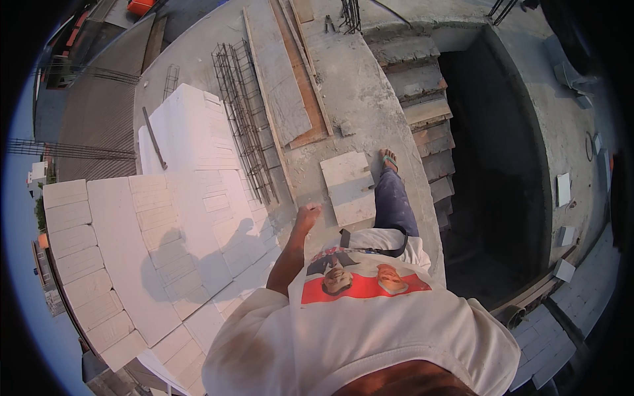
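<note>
My left hand (308, 214) hangs in front of my body with its fingers curled in, and I see nothing held in it. It is nearest to a pale flat slab (345, 185) on the concrete floor, apart from it. To the left of that hand stands a big stack of white blocks (191, 244), with shadows falling across its top. My right hand is out of view. One foot in a green sandal (388, 158) is planted beside the slab.
A stairwell (495, 165) drops away on the right, with rough concrete steps (422, 86) along its near side. Ahead lie wooden boards (281, 72) and a rebar cage (244, 119). A metal bar (154, 138) rests on the white blocks. Loose blocks (563, 189) sit beyond the opening.
</note>
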Tool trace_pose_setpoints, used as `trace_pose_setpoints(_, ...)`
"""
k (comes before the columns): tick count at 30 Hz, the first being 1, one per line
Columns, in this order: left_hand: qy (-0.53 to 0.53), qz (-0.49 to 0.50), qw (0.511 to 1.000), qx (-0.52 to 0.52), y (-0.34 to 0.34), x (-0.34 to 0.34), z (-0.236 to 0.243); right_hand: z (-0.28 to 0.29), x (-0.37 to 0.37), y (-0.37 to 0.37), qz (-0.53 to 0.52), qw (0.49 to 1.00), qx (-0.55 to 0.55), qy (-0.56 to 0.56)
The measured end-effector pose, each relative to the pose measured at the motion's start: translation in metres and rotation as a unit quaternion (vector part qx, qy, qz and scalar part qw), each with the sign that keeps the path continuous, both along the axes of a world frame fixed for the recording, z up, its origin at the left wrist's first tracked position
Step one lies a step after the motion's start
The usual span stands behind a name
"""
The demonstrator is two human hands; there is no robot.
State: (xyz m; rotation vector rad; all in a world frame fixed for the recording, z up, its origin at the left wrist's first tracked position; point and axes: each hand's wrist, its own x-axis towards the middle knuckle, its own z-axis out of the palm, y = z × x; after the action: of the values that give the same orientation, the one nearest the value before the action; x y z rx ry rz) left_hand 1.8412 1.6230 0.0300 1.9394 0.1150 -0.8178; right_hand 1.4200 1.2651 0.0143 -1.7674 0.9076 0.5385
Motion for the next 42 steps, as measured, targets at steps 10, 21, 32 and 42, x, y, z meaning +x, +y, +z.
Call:
trace_pose_setpoints(10, 0.068, 0.071, 0.995, 0.033, -0.086, 0.103, 0.03, 0.139, 0.49, -0.353, 0.056, 0.953, -0.248, -0.167)
trace_pose_setpoints(21, -0.085, -0.117, 0.988, 0.06, -0.164, 0.198, -0.072, 0.041, 0.781, -0.341, 0.359, 0.916, -0.084, -0.155)
trace_pose_setpoints(32, 0.338, 0.45, 0.821, -0.101, -0.252, 0.469, -0.074, -0.059, 0.974, -0.346, 0.441, 0.877, -0.17, 0.084)
trace_pose_setpoints(42, 0.328, 0.753, 0.437, -0.367, -0.333, 0.676, -0.317, -0.326, 1.29, -0.216, 0.306, 0.944, 0.057, 0.105)
